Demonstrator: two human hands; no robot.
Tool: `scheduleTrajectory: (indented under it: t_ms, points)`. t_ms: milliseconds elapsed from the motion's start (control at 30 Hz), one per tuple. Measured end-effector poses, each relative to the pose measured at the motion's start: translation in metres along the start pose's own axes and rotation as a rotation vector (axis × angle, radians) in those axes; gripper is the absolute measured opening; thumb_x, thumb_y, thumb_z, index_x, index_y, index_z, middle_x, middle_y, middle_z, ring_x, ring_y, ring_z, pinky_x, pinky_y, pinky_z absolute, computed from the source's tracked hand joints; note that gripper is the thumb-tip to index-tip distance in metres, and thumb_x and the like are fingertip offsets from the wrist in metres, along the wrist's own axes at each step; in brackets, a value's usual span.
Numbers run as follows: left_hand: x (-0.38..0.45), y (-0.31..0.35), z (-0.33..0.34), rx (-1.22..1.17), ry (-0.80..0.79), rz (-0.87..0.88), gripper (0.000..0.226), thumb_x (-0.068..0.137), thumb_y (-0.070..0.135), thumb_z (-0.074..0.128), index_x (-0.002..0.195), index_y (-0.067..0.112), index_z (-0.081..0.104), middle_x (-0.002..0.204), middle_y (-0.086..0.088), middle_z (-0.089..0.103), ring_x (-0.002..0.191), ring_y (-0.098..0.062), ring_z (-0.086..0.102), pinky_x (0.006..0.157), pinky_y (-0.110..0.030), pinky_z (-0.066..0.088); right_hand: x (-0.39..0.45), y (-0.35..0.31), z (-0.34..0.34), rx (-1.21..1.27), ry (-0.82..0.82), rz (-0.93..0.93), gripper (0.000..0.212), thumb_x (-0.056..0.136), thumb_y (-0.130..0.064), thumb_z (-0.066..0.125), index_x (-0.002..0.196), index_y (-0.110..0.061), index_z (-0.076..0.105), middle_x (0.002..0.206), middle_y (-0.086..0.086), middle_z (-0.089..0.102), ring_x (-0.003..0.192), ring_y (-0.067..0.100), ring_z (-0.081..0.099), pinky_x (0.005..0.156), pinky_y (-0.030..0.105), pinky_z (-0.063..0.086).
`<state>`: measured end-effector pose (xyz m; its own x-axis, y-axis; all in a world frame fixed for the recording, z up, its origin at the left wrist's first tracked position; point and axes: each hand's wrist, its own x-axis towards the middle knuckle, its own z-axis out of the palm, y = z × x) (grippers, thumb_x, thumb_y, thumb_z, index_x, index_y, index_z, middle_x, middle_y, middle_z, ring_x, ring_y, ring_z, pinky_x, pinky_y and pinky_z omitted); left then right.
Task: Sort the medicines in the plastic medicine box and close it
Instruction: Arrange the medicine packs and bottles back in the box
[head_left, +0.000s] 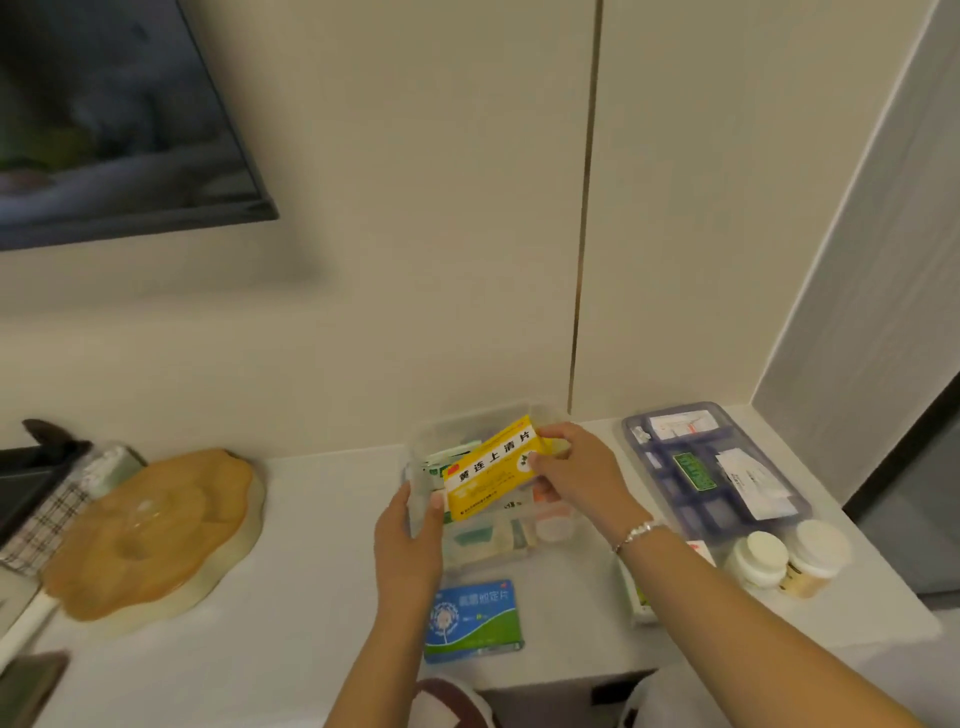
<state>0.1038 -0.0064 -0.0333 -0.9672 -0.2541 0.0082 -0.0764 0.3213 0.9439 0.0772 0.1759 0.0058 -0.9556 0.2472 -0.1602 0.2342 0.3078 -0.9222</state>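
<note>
A clear plastic medicine box (470, 551) stands open on the white counter, with several medicine packs inside. My right hand (576, 467) pinches a yellow medicine carton (491, 467) by its right end and holds it tilted over the box. My left hand (408, 530) grips the box's left wall, thumb on the inside. A blue and green medicine carton (474, 621) lies flat on the counter just in front of the box.
A bluish lid or tray (670, 486) with packets on it lies to the right. Two white-capped bottles (758, 558) (815, 556) stand at its near end. A white pack (640, 597) is partly under my right forearm. An amber lotus-shaped tray (150, 535) sits at the left.
</note>
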Motion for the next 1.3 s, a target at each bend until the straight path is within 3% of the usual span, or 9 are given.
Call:
scheduleTrajectory:
  t_ms: [133, 367, 533, 633, 767, 900, 1000, 1100, 1300]
  points:
    - [0.006, -0.013, 0.005, -0.003, -0.054, -0.037, 0.05, 0.095, 0.036, 0.042, 0.143, 0.03, 0.03, 0.143, 0.003, 0.045, 0.125, -0.017, 0.046, 0.091, -0.025, 0.03, 0.024, 0.002, 0.022, -0.186, -0.088, 0.032, 0.014, 0.078, -0.012, 0.058, 0.082, -0.025, 0.055, 0.067, -0.004, 0.063, 0.046, 0.009, 0.058, 0.053, 0.026, 0.051]
    - [0.022, -0.017, 0.004, -0.058, -0.096, -0.036, 0.046, 0.098, 0.037, 0.034, 0.142, 0.036, 0.026, 0.116, 0.022, 0.04, 0.109, 0.002, 0.037, 0.091, -0.018, 0.029, 0.052, 0.021, 0.037, -0.714, -0.317, 0.059, 0.027, 0.078, -0.018, 0.057, 0.059, -0.018, 0.039, 0.061, 0.0, 0.046, 0.055, 0.012, 0.043, 0.047, 0.024, 0.03]
    - [0.033, -0.018, 0.003, -0.078, -0.112, -0.039, 0.043, 0.097, 0.037, 0.036, 0.14, 0.039, 0.031, 0.112, 0.024, 0.043, 0.094, 0.01, 0.045, 0.085, -0.009, 0.034, 0.065, 0.022, 0.04, -0.903, -0.377, 0.098, 0.025, 0.083, -0.027, 0.061, 0.09, -0.004, 0.064, 0.098, 0.013, 0.068, 0.063, 0.014, 0.048, 0.051, 0.023, 0.036]
    - [0.034, -0.017, 0.003, -0.075, -0.119, -0.051, 0.039, 0.098, 0.035, 0.037, 0.135, 0.044, 0.031, 0.105, 0.025, 0.044, 0.076, 0.025, 0.043, 0.065, 0.006, 0.035, 0.065, 0.019, 0.039, -0.948, -0.461, 0.108, 0.031, 0.088, -0.025, 0.054, 0.104, -0.001, 0.062, 0.108, 0.014, 0.066, 0.086, 0.022, 0.059, 0.066, 0.025, 0.043]
    - [0.035, -0.016, 0.004, -0.068, -0.116, -0.049, 0.04, 0.098, 0.034, 0.036, 0.136, 0.043, 0.032, 0.107, 0.026, 0.044, 0.087, 0.019, 0.043, 0.078, -0.001, 0.033, 0.06, 0.016, 0.037, -0.869, -0.418, 0.123, 0.023, 0.088, -0.017, 0.046, 0.069, -0.008, 0.054, 0.065, 0.002, 0.049, 0.056, 0.01, 0.043, 0.046, 0.019, 0.029]
    - [0.035, -0.016, 0.003, -0.045, -0.118, -0.066, 0.046, 0.097, 0.034, 0.038, 0.142, 0.032, 0.031, 0.137, 0.01, 0.045, 0.124, -0.011, 0.043, 0.1, -0.027, 0.033, 0.046, 0.013, 0.033, -0.686, -0.231, 0.068, 0.036, 0.086, -0.012, 0.046, 0.052, -0.013, 0.036, 0.054, 0.001, 0.039, 0.049, 0.012, 0.036, 0.044, 0.023, 0.026]
    - [0.023, -0.013, 0.001, 0.041, -0.082, -0.095, 0.051, 0.095, 0.039, 0.04, 0.143, 0.027, 0.03, 0.15, -0.001, 0.035, 0.136, -0.022, 0.036, 0.11, -0.038, 0.029, 0.023, 0.013, 0.026, -0.49, -0.165, -0.084, 0.03, 0.09, -0.018, 0.045, 0.061, -0.017, 0.054, 0.063, 0.001, 0.052, 0.056, 0.013, 0.046, 0.055, 0.023, 0.036]
    - [0.004, -0.003, 0.003, 0.074, -0.011, -0.078, 0.054, 0.093, 0.042, 0.044, 0.143, 0.026, 0.03, 0.156, 0.0, 0.022, 0.142, -0.02, 0.024, 0.115, -0.041, 0.021, -0.007, 0.018, 0.013, -0.264, -0.049, -0.172, 0.019, 0.09, -0.024, 0.052, 0.102, -0.023, 0.067, 0.088, -0.008, 0.063, 0.081, 0.007, 0.057, 0.065, 0.01, 0.038]
    - [-0.037, 0.025, 0.024, 0.208, 0.129, 0.073, 0.037, 0.087, 0.028, 0.058, 0.124, 0.021, 0.053, 0.134, -0.005, 0.045, 0.125, -0.021, 0.041, 0.103, -0.037, 0.031, -0.057, 0.038, -0.02, -0.131, 0.112, -0.239, 0.018, 0.086, -0.022, 0.059, 0.09, -0.04, 0.062, 0.089, -0.017, 0.063, 0.083, -0.004, 0.056, 0.066, 0.008, 0.038]
